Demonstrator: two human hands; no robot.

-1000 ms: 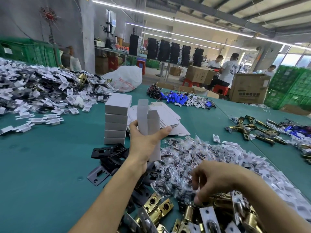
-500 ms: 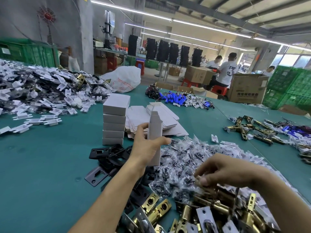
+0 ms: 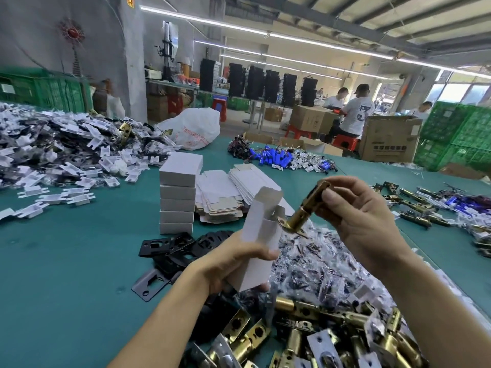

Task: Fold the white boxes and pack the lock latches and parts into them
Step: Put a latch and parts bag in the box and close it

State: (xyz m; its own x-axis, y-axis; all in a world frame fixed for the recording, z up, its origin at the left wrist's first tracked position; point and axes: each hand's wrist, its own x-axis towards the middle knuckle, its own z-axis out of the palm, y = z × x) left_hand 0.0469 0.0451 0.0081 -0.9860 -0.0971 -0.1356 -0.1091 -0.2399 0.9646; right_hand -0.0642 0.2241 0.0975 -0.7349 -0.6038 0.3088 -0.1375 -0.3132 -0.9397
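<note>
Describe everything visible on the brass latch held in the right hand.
The latch looks like shiny brass-coloured metal: a round tubular body with a flat rectangular faceplate at its lower end. The right hand pinches its upper end between thumb and fingers. It is held in the air, tilted, with the faceplate pointing down towards the open top of the white box that the left hand grips. Whether the faceplate touches the box flap cannot be told.

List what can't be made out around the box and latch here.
All in the head view:
- Inside of the box: hidden by its own walls and flap.
- Box's bottom end: wrapped by the left hand.
- Latch's far end: covered by the right hand.
- Red print on the bag: too small to read.
- Latch pile: blurred, cut off by the bottom edge.
</note>
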